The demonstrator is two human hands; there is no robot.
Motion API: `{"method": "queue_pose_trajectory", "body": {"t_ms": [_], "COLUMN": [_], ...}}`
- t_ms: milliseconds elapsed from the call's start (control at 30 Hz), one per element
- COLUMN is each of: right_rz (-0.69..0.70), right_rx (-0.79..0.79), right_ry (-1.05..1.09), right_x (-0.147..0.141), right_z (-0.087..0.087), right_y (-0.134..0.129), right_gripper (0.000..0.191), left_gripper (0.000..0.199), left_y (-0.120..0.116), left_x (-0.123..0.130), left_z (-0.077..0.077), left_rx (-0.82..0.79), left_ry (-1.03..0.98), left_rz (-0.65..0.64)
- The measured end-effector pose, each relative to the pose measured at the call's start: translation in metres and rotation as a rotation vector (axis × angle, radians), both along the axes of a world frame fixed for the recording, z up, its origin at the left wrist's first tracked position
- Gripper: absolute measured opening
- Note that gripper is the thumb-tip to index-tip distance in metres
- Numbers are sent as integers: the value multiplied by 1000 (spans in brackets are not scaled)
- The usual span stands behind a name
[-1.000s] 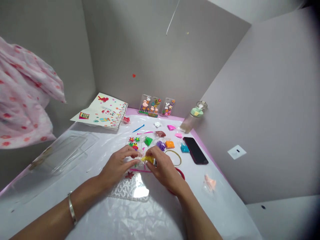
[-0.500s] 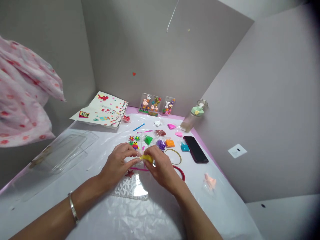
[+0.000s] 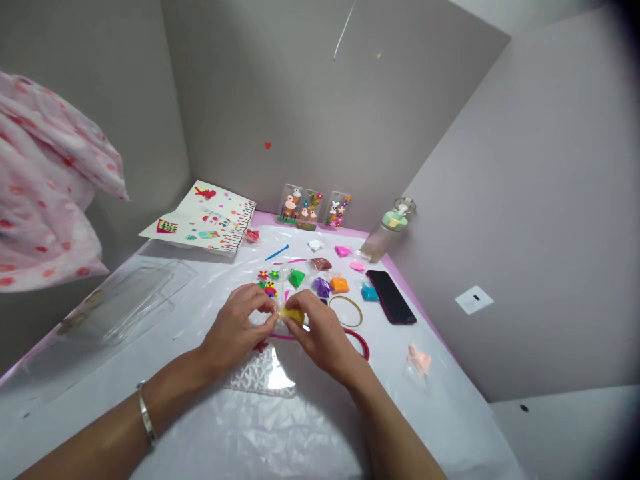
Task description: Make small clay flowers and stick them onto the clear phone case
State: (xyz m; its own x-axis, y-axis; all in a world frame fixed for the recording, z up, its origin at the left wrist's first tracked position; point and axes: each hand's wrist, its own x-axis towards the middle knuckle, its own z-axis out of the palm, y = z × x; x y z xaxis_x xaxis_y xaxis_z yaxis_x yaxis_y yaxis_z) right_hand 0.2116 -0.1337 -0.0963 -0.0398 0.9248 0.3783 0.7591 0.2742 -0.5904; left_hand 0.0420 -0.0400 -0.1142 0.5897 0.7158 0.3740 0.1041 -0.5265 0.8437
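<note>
A yellow lump of clay (image 3: 294, 315) in clear wrapping is between my two hands. My right hand (image 3: 320, 328) has its thumb and fingers closed on the yellow clay. With thumb and fingertips pinched, my left hand (image 3: 241, 325) grips the clear wrapping (image 3: 278, 312) at the clay's left side. Below them lies a clear textured phone case (image 3: 263, 373), with a dark red piece (image 3: 261, 346) near its top, partly hidden by my left hand. Small clay flowers (image 3: 269, 275) sit just beyond my hands, beside wrapped green (image 3: 297, 278), purple (image 3: 321, 287) and orange (image 3: 339, 285) clay.
A black phone (image 3: 391, 298), a gold bangle (image 3: 354, 312) and a red ring (image 3: 365, 347) lie at the right. Behind stand a bottle (image 3: 385, 235) and decorated cases (image 3: 338, 208). Clear cases (image 3: 125, 300) and a drawn-on sheet (image 3: 213, 220) are at the left.
Both hands have barely moved, still at the yellow clay. My left hand now covers more of the dark red piece. The view has shifted very slightly.
</note>
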Motion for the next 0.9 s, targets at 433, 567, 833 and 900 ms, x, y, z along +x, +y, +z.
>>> {"method": "queue_pose_trajectory", "body": {"t_ms": [433,567,833,900], "right_rz": [-753,-938,-748,-611], "right_rx": [-9,-304,-132,-11], "right_ry": [-139,-382,-424,-316], "right_x": [82,101,94,80], "right_z": [-1,-2,-10,-15], "right_y": [0,-9,-2,4], "right_gripper": [9,13,22,18], "left_gripper": [22,24,23,24], "left_y": [17,20,28,31], "left_x": [-7,-7,-11,-12], "left_z": [5,0,-2,-1], "left_rx": [-873,-884,-913,-911], "left_ry": [-270,-301,-372,-394], "left_rz": [-232,-180,-209,-216]}}
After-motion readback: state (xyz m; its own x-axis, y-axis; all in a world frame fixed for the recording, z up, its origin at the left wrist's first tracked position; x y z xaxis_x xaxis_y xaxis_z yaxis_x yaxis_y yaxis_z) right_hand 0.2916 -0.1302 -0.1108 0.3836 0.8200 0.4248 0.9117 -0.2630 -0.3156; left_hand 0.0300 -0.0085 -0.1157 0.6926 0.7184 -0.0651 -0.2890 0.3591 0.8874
